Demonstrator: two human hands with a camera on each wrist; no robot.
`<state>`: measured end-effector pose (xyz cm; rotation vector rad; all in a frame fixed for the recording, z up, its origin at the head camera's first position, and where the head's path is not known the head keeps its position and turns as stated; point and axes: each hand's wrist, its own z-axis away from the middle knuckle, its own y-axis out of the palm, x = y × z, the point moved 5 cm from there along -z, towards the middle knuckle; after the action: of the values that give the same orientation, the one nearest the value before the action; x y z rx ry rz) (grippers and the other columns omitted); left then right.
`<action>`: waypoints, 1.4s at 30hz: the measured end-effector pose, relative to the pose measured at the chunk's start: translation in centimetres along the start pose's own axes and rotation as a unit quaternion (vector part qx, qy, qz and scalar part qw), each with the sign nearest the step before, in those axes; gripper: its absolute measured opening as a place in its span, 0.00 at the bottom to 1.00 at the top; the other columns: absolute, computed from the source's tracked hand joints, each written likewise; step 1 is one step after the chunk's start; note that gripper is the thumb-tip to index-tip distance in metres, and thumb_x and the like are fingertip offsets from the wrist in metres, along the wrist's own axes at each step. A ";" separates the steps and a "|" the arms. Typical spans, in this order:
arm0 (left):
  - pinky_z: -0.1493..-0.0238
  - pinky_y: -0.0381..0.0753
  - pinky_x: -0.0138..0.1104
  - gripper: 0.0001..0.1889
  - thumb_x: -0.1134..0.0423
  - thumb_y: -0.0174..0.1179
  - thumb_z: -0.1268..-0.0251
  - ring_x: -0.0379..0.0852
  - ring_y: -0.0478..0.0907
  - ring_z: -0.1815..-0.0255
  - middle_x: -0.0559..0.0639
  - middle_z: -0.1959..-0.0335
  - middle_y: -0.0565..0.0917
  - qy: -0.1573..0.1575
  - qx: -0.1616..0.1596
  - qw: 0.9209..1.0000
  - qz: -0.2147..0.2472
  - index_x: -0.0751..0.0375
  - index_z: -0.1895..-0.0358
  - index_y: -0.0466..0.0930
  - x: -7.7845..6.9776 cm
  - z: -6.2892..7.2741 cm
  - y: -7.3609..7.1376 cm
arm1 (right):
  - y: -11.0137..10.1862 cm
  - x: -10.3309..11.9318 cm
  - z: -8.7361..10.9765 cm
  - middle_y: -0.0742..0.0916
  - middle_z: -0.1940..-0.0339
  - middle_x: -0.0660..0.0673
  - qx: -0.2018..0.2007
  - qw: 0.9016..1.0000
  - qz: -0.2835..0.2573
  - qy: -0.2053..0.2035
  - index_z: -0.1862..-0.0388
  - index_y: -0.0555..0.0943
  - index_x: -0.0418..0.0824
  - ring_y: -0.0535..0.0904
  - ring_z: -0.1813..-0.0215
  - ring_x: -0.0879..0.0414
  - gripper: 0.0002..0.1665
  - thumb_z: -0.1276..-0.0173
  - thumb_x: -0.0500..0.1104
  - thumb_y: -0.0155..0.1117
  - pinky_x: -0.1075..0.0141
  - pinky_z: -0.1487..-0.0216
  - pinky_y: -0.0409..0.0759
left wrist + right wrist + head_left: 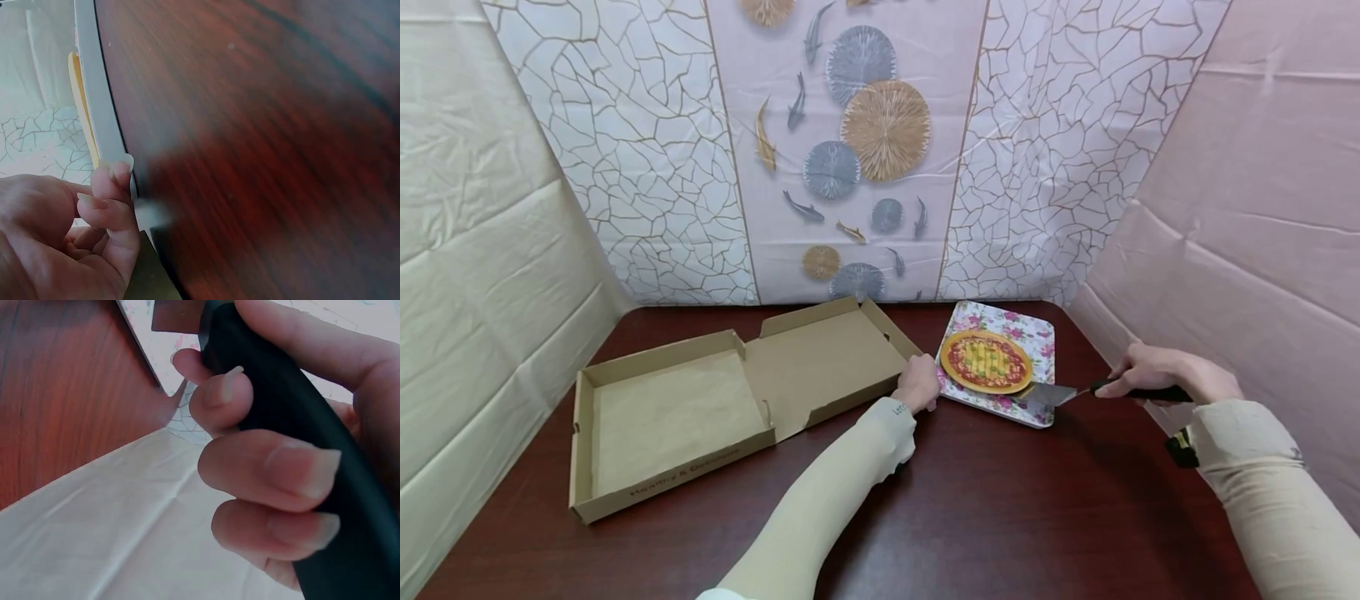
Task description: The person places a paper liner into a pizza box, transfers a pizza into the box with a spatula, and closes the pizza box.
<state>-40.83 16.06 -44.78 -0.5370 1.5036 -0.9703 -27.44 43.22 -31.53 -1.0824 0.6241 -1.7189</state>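
Note:
A floral tray [1042, 337] lies toward the back right of the table, with a toy-like pizza [985, 362] on it. My left hand [917, 382] is at the tray's left front corner. In the left wrist view its curled thumb and fingertips pinch the tray's pale rim [103, 81]. My right hand [1172, 372] grips the black handle of a spatula [1051, 394], fingers wrapped round it in the right wrist view. The metal blade lies over the tray's right side, its tip at the pizza's lower right edge. Whether the tip is under the pizza I cannot tell.
An open cardboard pizza box [677, 417] lies to the left. Its lid [823, 358] is folded flat toward the tray and reaches beside my left hand. Cloth walls [1240, 225] border the dark wooden table [1000, 517] at the back and sides.

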 end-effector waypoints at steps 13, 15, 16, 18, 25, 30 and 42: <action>0.86 0.75 0.29 0.10 0.80 0.67 0.54 0.43 0.79 0.85 0.54 0.79 0.84 -0.007 0.002 1.000 -0.016 0.62 0.79 0.80 -0.1 0.0 0.2 | 1.2 -1.5 -0.5 0.77 0.87 0.51 0.013 0.999 -0.037 -0.014 0.51 0.82 0.32 0.69 0.86 0.61 0.22 0.35 0.49 0.65 0.69 0.81 0.70; 0.85 0.75 0.29 0.10 0.79 0.67 0.55 0.43 0.79 0.83 0.55 0.77 0.84 -0.008 0.002 1.000 -0.020 0.62 0.79 0.80 0.0 0.0 0.3 | 1.5 -1.8 -0.7 0.78 0.87 0.50 0.013 0.999 -0.043 -0.011 0.50 0.81 0.31 0.70 0.85 0.61 0.24 0.35 0.49 0.65 0.68 0.80 0.71; 0.85 0.75 0.30 0.10 0.79 0.67 0.55 0.43 0.79 0.83 0.55 0.76 0.84 -0.009 0.001 1.000 -0.022 0.62 0.79 0.80 0.0 0.0 0.3 | 1.7 -2.0 -0.8 0.78 0.86 0.50 0.014 0.999 -0.047 -0.010 0.48 0.80 0.31 0.70 0.85 0.61 0.25 0.35 0.49 0.65 0.68 0.80 0.72; 0.85 0.75 0.30 0.09 0.79 0.67 0.54 0.44 0.79 0.82 0.55 0.76 0.84 -0.009 -0.001 1.000 -0.023 0.62 0.79 0.80 0.0 0.0 0.4 | 1.9 -2.2 -0.9 0.79 0.86 0.50 0.015 0.999 -0.050 -0.008 0.47 0.80 0.31 0.71 0.84 0.60 0.26 0.35 0.50 0.65 0.67 0.80 0.73; 0.87 0.74 0.29 0.09 0.79 0.65 0.51 0.43 0.78 0.87 0.53 0.83 0.82 -0.006 -0.006 1.000 -0.021 0.62 0.80 0.80 -0.1 0.1 0.4 | 2.4 -2.7 -1.1 0.80 0.85 0.48 0.015 0.998 -0.065 0.012 0.46 0.79 0.32 0.71 0.86 0.59 0.27 0.35 0.51 0.66 0.66 0.81 0.74; 0.87 0.74 0.29 0.10 0.79 0.67 0.53 0.43 0.78 0.86 0.54 0.82 0.82 -0.005 -0.006 0.999 -0.035 0.62 0.82 0.80 -0.2 -0.1 0.5 | 2.6 -2.5 -1.1 0.80 0.84 0.48 0.018 0.998 -0.058 0.010 0.44 0.78 0.30 0.73 0.85 0.58 0.29 0.35 0.50 0.65 0.65 0.81 0.76; 0.88 0.74 0.29 0.10 0.78 0.62 0.47 0.42 0.78 0.88 0.54 0.81 0.83 0.007 -0.006 0.999 -0.038 0.62 0.81 0.80 -0.3 0.3 0.1 | 3.3 -1.2 -1.1 0.79 0.84 0.49 0.019 0.997 -0.076 0.019 0.50 0.80 0.32 0.74 0.84 0.57 0.24 0.35 0.51 0.65 0.64 0.78 0.76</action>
<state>-40.40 16.31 -44.69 -0.5996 1.5108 -1.0258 -26.79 42.95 -35.13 -1.0955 0.5431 -1.8783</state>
